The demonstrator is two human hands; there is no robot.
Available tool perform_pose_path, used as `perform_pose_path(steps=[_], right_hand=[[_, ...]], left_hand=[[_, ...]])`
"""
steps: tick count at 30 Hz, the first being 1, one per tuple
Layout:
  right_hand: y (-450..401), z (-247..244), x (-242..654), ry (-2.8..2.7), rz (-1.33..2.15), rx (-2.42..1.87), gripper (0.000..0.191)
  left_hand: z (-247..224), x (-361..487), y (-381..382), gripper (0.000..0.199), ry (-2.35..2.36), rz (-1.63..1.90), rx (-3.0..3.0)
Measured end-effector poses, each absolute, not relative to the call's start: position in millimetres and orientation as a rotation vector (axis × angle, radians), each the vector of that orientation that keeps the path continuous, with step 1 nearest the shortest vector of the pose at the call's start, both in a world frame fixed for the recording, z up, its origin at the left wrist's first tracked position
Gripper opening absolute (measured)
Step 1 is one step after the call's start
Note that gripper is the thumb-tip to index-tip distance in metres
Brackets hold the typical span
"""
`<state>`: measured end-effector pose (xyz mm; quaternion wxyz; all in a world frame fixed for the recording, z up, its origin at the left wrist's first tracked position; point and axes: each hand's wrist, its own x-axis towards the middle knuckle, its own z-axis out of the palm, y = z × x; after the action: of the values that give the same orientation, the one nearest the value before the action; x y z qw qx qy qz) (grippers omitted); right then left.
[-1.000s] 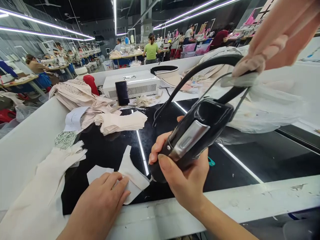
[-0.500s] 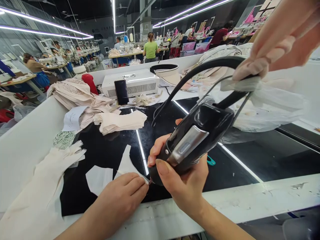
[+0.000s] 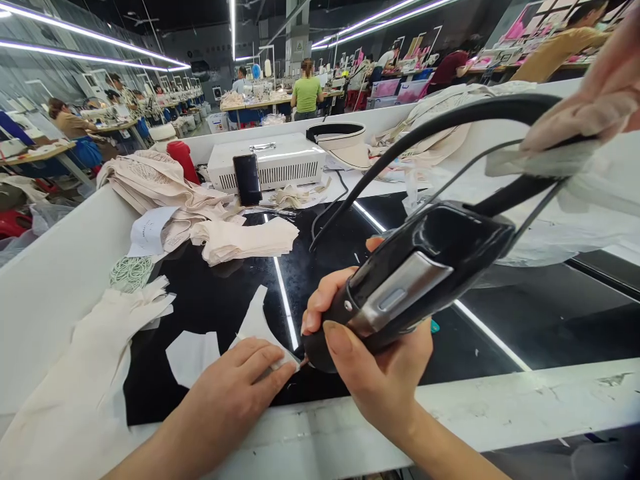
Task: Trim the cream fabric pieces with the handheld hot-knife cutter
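Note:
My right hand (image 3: 375,360) is wrapped round a black handheld tool (image 3: 425,267) with a silver lever, held at a slant. Its narrow tip points down-left, close to the edge of a curved white fabric piece (image 3: 257,317). My left hand (image 3: 245,377) presses on that piece at its lower right end, fingers together over it. Just left of it lies a white angular piece (image 3: 193,358) on the glossy black tabletop (image 3: 225,300). Another person's hand (image 3: 585,120) grips the tool's thick black cable at the upper right.
Cream fabric stacks (image 3: 250,241) and pale green cord (image 3: 131,272) lie on the left. Behind are a phone (image 3: 247,180), a white vented box (image 3: 285,163), a red bottle (image 3: 183,160) and a visor (image 3: 345,143). A plastic bag (image 3: 545,230) sits right. People work further back.
The other person's hand and the cable have moved right, and the tool leans further right. My left fingers have shifted slightly on the fabric piece, and a person in yellowish clothing now shows at upper right.

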<state>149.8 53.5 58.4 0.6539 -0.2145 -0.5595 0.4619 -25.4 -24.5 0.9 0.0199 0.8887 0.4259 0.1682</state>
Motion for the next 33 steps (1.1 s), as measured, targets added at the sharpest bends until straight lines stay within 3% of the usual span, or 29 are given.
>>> perform_pose_path(steps=[7, 17, 25, 33], right_hand=[[58, 61, 144, -1.176, 1.105, -0.445, 0.048], [66, 61, 132, -1.126, 1.124, -0.427, 0.051], [66, 60, 130, -1.158, 1.143, -0.400, 0.039], [72, 59, 120, -1.176, 1.123, -0.398, 0.041]], left_hand=[[-1, -27, -29, 0.043, 1.336, 0.530, 2.699], [-3, -25, -30, 0.051, 1.423, 0.571, 2.657], [6, -23, -28, 0.049, 1.468, 0.615, 2.688], [2, -22, -27, 0.040, 1.471, 0.696, 2.705]])
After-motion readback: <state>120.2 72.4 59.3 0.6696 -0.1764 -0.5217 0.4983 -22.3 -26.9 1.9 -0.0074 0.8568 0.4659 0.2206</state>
